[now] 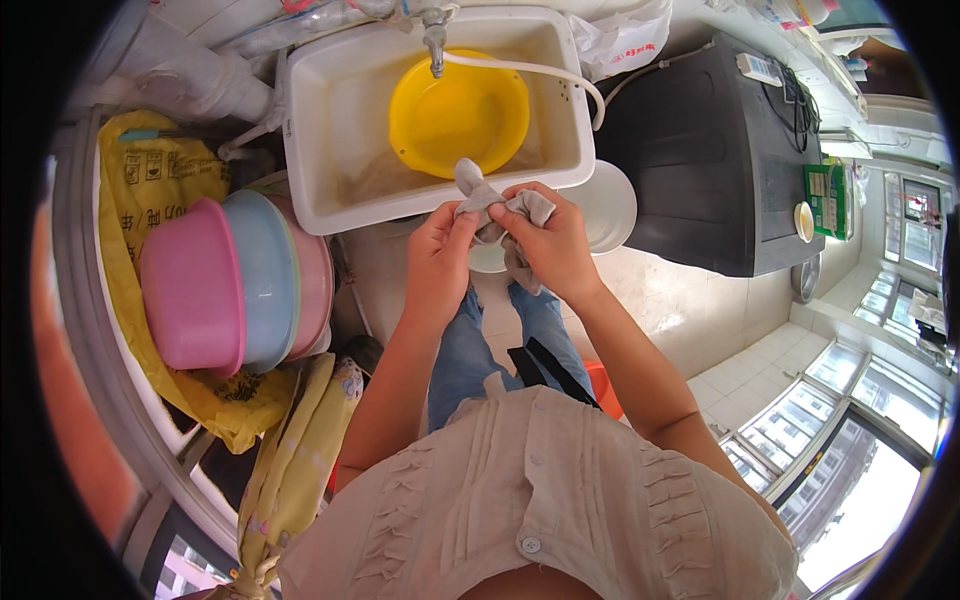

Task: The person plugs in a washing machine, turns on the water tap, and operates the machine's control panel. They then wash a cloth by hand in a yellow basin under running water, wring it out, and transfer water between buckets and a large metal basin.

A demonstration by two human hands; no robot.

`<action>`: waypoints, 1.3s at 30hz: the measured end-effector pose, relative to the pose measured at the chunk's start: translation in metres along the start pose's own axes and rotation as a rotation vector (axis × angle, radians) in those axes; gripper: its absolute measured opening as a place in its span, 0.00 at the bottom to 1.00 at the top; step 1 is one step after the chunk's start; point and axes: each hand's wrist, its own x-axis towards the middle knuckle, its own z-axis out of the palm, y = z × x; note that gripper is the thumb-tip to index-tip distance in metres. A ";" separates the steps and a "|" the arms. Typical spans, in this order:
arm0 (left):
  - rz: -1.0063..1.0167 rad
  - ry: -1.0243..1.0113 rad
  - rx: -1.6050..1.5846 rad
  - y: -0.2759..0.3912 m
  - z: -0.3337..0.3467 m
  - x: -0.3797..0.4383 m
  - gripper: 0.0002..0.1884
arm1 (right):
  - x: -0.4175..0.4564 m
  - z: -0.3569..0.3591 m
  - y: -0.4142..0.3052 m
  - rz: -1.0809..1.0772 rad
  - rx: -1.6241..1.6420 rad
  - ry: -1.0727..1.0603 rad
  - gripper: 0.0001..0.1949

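A light grey cloth item (pixel 480 201), possibly a sock, is bunched between both of my hands. My left hand (pixel 444 251) pinches it with thumb and fingers at its left side. With my right hand (pixel 553 238) I grip the other part, and a darker end hangs below the fingers. Both hands are just in front of the near rim of a white sink (pixel 337 216). A round yellow basin (pixel 461 112) sits inside the sink, under a metal tap (pixel 436 45). How much water the basin holds, I cannot tell.
Stacked pink (pixel 191 289) and blue plastic basins (pixel 259 281) stand on the left by a yellow bag (pixel 120 180). A pale bucket (pixel 609 206) is right of the sink, beside a large dark grey appliance (pixel 675 150). A white hose (pixel 536 67) crosses the sink.
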 end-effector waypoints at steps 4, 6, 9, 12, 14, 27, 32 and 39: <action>-0.188 0.017 -0.443 -0.012 -0.017 -0.002 0.12 | -0.003 0.002 0.009 0.125 0.240 0.024 0.10; -0.240 -0.001 -0.520 -0.008 -0.019 -0.003 0.14 | -0.007 0.008 0.008 0.221 0.595 0.002 0.11; -0.295 -0.092 -0.671 0.003 -0.025 -0.002 0.15 | -0.011 0.002 0.007 0.370 0.865 -0.063 0.14; -0.331 -0.086 -0.749 0.027 -0.017 0.006 0.16 | -0.016 -0.009 0.000 0.310 0.751 -0.216 0.20; -0.274 -0.155 -0.754 0.036 -0.019 0.011 0.16 | -0.020 -0.008 -0.016 0.201 0.488 -0.227 0.22; 0.089 0.155 0.427 -0.055 -0.047 0.010 0.12 | -0.015 0.015 0.048 -0.135 -0.086 -0.179 0.08; -0.241 0.128 -0.121 -0.062 -0.053 0.008 0.10 | -0.021 -0.008 0.051 0.200 -0.110 -0.332 0.07; -0.087 -0.159 0.315 -0.048 -0.002 -0.023 0.04 | 0.005 -0.024 0.074 -0.199 -0.553 0.151 0.11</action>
